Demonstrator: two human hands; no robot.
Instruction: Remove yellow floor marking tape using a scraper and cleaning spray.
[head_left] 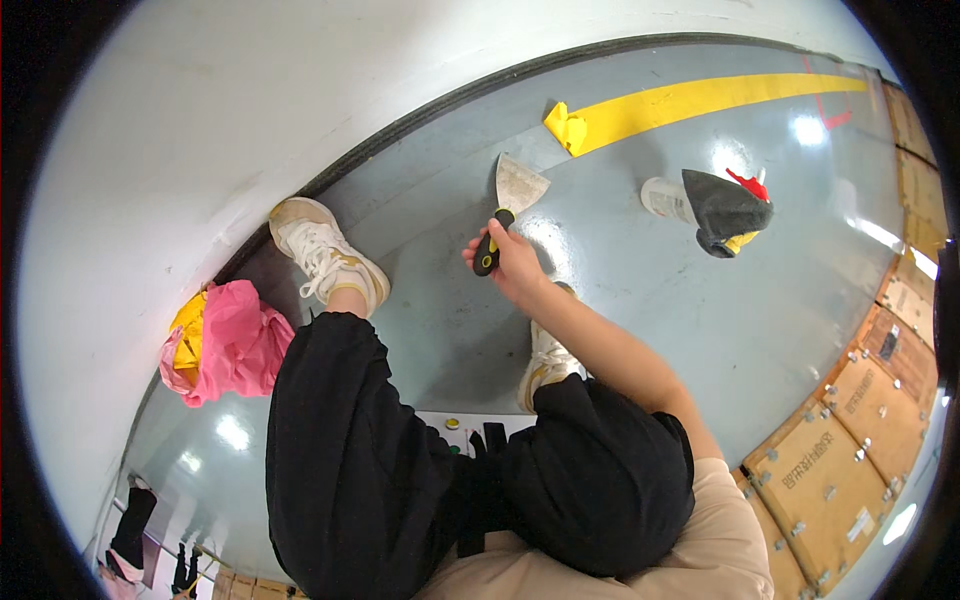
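My right hand point(517, 268) is closed around the black and yellow handle of a putty knife point(520, 186). Its wide, smudged metal blade points away from me, over the grey floor. Just beyond the blade, a strip of yellow floor tape point(690, 100) runs off to the right, its near end peeled up and crumpled. Whether the blade touches the floor I cannot tell. My left hand is out of the picture.
On the right lies a whitish bottle point(664, 198) beside a dark grey cloth point(728, 208). A pink plastic bag point(250, 350) with yellow scraps inside sits by the white wall point(200, 130) at left. Wooden crates point(815, 465) line the right. My shoes point(325, 255) flank the work spot.
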